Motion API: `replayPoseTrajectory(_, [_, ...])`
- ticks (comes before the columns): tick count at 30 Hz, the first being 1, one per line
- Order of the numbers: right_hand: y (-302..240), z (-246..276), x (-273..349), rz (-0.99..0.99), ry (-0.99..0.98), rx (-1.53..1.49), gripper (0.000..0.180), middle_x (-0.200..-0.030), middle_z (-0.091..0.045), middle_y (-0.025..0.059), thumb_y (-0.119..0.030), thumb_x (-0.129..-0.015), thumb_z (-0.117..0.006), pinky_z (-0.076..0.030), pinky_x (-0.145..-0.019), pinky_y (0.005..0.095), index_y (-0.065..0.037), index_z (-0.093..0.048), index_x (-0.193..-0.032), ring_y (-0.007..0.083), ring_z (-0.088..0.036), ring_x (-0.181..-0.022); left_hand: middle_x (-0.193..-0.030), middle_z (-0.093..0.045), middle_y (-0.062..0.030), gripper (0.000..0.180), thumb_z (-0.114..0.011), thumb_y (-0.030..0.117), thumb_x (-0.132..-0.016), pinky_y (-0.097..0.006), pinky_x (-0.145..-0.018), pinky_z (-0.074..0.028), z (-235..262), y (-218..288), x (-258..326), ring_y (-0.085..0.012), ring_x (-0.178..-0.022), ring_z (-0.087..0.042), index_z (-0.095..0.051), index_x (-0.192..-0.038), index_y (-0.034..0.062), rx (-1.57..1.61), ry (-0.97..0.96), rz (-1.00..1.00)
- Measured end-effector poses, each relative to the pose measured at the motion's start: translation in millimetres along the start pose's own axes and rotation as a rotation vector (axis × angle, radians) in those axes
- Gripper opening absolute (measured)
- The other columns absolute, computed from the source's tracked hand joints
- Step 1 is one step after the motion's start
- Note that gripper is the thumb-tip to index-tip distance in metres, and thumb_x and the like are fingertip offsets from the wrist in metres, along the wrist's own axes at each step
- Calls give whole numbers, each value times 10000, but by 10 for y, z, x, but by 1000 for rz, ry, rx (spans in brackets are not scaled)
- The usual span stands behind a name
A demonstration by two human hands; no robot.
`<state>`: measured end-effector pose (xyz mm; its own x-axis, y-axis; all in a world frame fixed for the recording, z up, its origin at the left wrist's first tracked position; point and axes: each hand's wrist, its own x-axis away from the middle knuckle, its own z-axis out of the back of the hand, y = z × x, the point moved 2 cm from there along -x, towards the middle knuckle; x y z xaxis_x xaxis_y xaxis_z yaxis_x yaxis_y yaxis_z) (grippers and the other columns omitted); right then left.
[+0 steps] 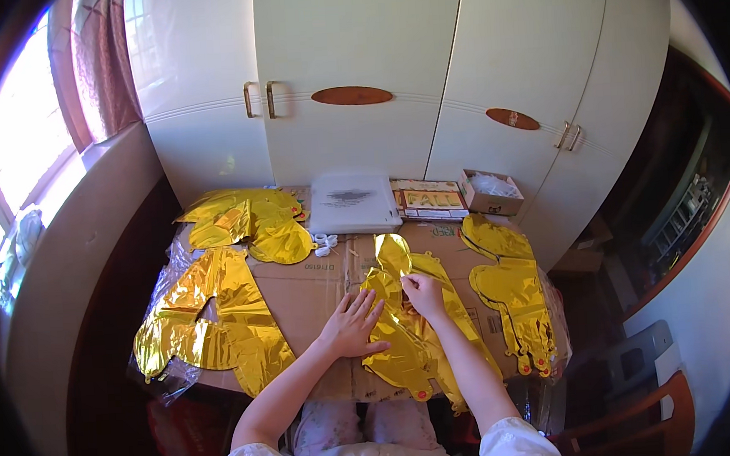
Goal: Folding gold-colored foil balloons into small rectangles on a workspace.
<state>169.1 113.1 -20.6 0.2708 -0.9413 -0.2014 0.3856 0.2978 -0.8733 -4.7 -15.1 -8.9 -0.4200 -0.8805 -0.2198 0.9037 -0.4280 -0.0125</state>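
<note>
Flat, uninflated gold foil balloons lie on a cardboard-covered table [318,285]. My left hand [352,325] rests on the middle foil balloon [398,355], palm down with its fingers spread. Beside it on the right, my right hand [423,295] pinches the foil at the balloon's inner edge, just below its rounded upper end. Whether something small also sits between those fingertips is hidden. Another gold foil piece [463,326] lies under my right forearm. Small red spots mark the tabs at the near ends.
More gold foil balloons lie at the left [211,313], far left [247,218] and right [511,290]. Along the back stand a white plastic case [353,204], a printed box [430,199] and a small carton [492,193] with clear plastic. A white coil [324,243] lies nearby. Behind is a wardrobe [353,36].
</note>
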Motion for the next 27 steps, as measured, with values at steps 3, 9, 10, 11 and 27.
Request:
replayPoseTrajectory(3, [-80,54,26,96,59,76,215,-808,-661,81,-162,-863,-636,-486,-633,259,6,-683,-990,118,-625,-720,-1491,-295,-220,934,-347,742,-841,-518,-1128,-188,27,19,-12,-344,-1408,-240,-310,-1441,27,7,-4,-4])
replayPoseTrajectory(9, [-215,185,-7,214,69,180,220,-969,-634,144,-148,-840,-606,-507,-750,365,-31,-660,-1019,281,-636,-825,-1487,-296,-226,912,-381,720,-845,-512,-1125,-189,24,28,-9,-356,-1405,-238,-320,-1435,27,28,0,-6])
replayPoseTrajectory(10, [-230,212,-30,260,62,219,230,-991,-631,148,-156,-846,-603,-501,-780,375,-36,-653,-1036,288,-629,-868,-1488,-293,-225,912,-379,720,-846,-511,-1126,-187,31,27,-18,-356,-1406,-235,-317,-1436,27,28,-4,-8])
replayPoseTrajectory(11, [-246,233,-49,306,55,258,241,-1013,-629,152,-164,-852,-600,-495,-811,385,-41,-646,-1054,296,-622,-911,-1490,-290,-225,912,-377,719,-847,-510,-1126,-185,33,28,-21,-355,-1408,-232,-315,-1437,27,27,-8,-10])
replayPoseTrajectory(27, [-396,-236,-521,122,137,329,248,-844,-667,205,-237,-826,-596,-514,-733,468,-49,-642,-981,391,-644,-820,-1504,-275,-211,915,-362,740,-836,-523,-1135,-160,21,20,-44,-354,-1413,-224,-296,-1459,73,15,-40,-7])
